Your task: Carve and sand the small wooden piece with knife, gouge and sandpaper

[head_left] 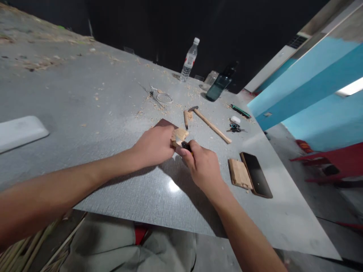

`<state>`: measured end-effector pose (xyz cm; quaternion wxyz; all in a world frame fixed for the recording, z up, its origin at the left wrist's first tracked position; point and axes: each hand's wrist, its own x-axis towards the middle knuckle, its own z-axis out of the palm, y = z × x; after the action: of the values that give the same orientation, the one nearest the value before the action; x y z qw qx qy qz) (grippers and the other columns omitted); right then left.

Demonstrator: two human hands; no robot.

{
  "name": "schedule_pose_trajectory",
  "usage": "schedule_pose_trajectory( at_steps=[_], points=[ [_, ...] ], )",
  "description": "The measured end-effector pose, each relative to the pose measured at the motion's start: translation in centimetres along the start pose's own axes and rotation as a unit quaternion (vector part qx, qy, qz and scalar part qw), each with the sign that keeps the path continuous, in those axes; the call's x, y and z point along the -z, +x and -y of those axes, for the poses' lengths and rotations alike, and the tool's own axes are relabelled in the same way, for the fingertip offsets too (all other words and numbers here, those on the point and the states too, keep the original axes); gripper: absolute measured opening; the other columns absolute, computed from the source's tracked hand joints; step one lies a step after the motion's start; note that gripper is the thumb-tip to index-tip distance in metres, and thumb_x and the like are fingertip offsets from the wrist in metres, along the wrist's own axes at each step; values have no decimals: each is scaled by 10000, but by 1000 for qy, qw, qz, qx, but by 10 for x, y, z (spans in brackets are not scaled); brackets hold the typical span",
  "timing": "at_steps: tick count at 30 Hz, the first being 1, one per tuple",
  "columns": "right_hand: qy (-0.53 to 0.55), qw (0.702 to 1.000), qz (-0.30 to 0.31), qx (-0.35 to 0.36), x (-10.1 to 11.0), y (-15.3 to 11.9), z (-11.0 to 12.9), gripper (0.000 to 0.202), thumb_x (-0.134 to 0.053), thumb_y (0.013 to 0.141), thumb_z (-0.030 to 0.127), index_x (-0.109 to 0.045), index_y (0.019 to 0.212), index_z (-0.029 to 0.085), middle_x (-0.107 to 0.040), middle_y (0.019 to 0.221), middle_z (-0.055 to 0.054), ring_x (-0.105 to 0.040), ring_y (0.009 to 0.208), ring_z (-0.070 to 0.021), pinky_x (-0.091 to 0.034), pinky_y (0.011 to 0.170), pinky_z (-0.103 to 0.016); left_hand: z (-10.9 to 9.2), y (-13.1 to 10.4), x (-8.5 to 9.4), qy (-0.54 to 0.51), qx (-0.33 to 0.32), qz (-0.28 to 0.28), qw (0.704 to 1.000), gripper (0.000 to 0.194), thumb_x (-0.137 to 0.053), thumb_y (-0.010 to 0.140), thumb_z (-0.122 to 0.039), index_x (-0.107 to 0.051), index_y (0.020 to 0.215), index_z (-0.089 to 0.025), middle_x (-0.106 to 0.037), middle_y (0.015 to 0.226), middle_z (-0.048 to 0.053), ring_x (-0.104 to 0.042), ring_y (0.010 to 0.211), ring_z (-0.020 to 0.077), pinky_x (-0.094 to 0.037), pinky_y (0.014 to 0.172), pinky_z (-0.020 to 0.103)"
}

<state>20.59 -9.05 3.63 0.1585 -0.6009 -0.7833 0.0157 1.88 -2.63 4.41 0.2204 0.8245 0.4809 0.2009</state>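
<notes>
Near the middle of the grey table (136,200), my left hand (159,145) is closed on a small light wooden piece (181,133). Under that hand lies a flat dark brown piece (165,122), largely covered by it. My right hand (204,164) grips a utility knife (186,146) with a black handle, its blade against the near side of the wooden piece. Just beyond the hands are a short wooden-handled tool (186,120) and a hammer (211,125) with a wooden handle.
To the right lie a carved wooden block (239,173), a phone (256,174), keys (235,127) and a green-black tool (240,111). A water bottle (190,62), dark bottle (220,85), glass jar (210,79) and wire coil (164,98) stand or lie farther back among shavings. A white case (22,132) is left.
</notes>
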Motion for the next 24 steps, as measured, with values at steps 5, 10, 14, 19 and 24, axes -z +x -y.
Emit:
schedule_pose_trajectory(
  at_steps=[5,10,14,19,24],
  points=[
    [-53,998,19,-17,2,3,-2,841,-56,1079,712,-682,1188,162,-764,803,-128,-669,660,-264,-229,593,-327,7,9,-8,-106,-17,83,991,179,-589,871,-294,-561,717,-208,-657,732,20,-565,696,180,-352,658,331],
    [-72,994,58,-52,-1,7,4,628,-223,1127,615,-682,1153,186,-773,810,-115,-673,659,-256,-210,583,-321,14,14,-11,-53,16,91,994,178,-599,885,-310,-610,737,-212,-699,773,57,-629,737,219,-378,669,348],
    [-74,991,48,-105,-1,13,-20,515,-298,1130,537,-663,1032,187,-753,809,-129,-628,635,-240,-210,587,-325,16,8,-5,68,28,33,997,101,-584,848,-246,-643,926,-220,-726,872,91,-683,778,287,-353,629,361],
    [-12,980,-91,-179,5,15,-61,457,-326,1091,532,-527,817,225,-640,702,-98,-548,622,-225,-246,606,-330,19,2,-1,109,48,36,992,171,-554,807,-184,-618,963,-210,-746,929,108,-707,808,310,-339,614,361],
    [209,977,-18,-39,-1,5,-14,431,-366,1089,558,-493,821,244,-541,648,1,-496,593,-170,-321,594,-294,21,4,-2,62,43,25,997,151,-545,848,-213,-628,974,-220,-748,939,93,-700,831,289,-380,656,357]
  ],
)
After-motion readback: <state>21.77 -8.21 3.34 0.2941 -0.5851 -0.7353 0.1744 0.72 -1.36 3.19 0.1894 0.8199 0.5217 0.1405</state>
